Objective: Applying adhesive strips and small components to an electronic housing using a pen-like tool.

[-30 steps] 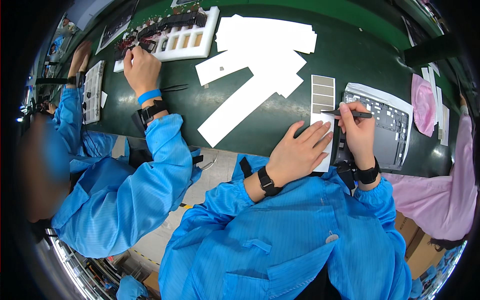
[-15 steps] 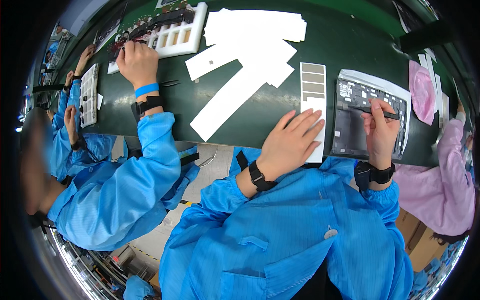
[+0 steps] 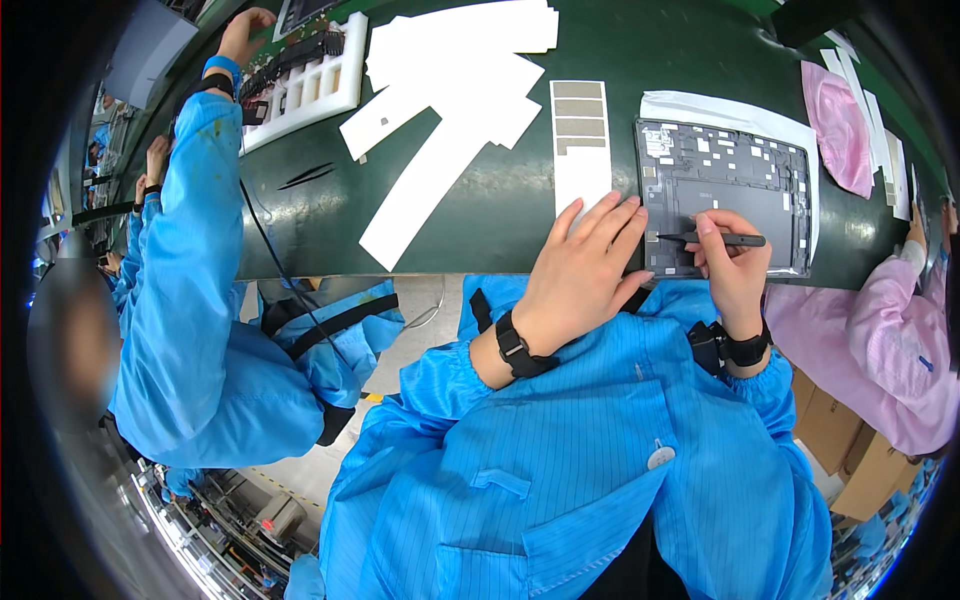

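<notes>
A dark rectangular device housing (image 3: pixel 715 195) lies before me on a white sheet (image 3: pixel 815 215), with small white patches scattered over its upper part. My right hand (image 3: pixel 735 270) pinches black tweezers (image 3: pixel 745 240), whose tips point left at the housing's lower left area. Whether the tips grip anything is too small to tell. My left hand (image 3: pixel 580 270) rests with fingers stretched out, over the lower end of a white backing strip (image 3: pixel 580 180) and at the housing's left edge. Several grey adhesive pieces (image 3: pixel 580 108) sit at the strip's far end.
Overlapping white strips (image 3: pixel 450 110) spread across the green table (image 3: pixel 310 225). Black tweezers (image 3: pixel 306 177) lie left of them. Farther left stands a white foam tray (image 3: pixel 340 85) with dark parts; a co-worker's arm (image 3: pixel 190 220) reaches past it. Pink cloth (image 3: pixel 838 130) and another co-worker in pink are at right.
My right hand and tweezers have moved down the housing to its lower left. My left hand stays flat on the strip. The left co-worker's hand has reached farther away.
</notes>
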The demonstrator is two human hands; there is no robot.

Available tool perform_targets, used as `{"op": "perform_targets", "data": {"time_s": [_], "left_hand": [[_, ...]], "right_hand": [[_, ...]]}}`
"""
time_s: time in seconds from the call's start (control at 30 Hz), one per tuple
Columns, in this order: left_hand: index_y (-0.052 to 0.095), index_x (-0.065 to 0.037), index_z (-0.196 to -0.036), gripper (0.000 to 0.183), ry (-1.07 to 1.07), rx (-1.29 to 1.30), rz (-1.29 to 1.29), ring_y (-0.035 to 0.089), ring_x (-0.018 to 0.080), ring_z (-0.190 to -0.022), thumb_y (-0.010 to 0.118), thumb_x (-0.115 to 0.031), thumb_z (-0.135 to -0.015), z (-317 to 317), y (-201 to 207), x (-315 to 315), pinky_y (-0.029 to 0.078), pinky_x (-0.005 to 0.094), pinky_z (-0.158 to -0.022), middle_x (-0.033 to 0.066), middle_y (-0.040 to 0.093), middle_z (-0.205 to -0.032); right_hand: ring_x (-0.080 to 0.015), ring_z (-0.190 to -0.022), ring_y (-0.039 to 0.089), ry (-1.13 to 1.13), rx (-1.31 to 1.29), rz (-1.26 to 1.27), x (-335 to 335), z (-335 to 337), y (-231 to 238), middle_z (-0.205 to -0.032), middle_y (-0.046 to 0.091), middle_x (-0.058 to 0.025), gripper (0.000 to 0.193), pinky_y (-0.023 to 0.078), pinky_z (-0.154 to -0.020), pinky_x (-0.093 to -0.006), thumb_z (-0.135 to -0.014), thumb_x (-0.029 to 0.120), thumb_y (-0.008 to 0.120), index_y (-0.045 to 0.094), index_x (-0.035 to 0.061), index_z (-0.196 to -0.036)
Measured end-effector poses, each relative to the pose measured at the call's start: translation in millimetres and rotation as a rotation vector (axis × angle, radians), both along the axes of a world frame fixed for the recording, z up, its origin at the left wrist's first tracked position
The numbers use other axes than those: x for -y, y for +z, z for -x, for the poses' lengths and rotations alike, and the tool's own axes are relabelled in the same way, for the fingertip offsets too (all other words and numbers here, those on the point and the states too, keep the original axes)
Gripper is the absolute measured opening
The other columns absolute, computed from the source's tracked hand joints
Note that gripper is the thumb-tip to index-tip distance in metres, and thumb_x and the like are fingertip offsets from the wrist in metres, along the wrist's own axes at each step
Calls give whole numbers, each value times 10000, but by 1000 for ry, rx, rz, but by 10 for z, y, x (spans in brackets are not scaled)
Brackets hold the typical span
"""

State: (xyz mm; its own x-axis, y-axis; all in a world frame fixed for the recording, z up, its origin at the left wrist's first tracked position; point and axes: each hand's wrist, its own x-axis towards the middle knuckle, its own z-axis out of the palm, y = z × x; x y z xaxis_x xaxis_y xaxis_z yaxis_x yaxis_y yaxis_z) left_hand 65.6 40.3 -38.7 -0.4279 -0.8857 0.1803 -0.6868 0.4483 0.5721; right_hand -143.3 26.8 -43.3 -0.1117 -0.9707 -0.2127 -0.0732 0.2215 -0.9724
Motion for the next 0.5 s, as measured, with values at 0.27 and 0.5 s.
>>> {"op": "perform_targets", "data": {"time_s": [0.27, 0.5], "left_hand": [[542, -38, -1323, 609, -21, 78, 30, 435, 279, -1337, 726, -320, -815, 6, -57, -12, 310, 498, -1104, 115, 519, -1392], [550, -35, -1313, 605, -18, 93, 40, 440, 270, -1332, 729, -319, -809, 10, -39, -1, 315, 490, -1094, 116, 522, -1389]], "right_hand": [[-67, -645, 603, 74, -84, 93, -13, 13, -42, -771, 665, -35, 141, 485, -589, -200, -925, 105, 662, 673, -30, -963], [-82, -683, 631, 79, -104, 136, -34, 7, -53, -775, 669, -37, 131, 488, -602, -198, -916, 85, 670, 672, -39, -958]]}}
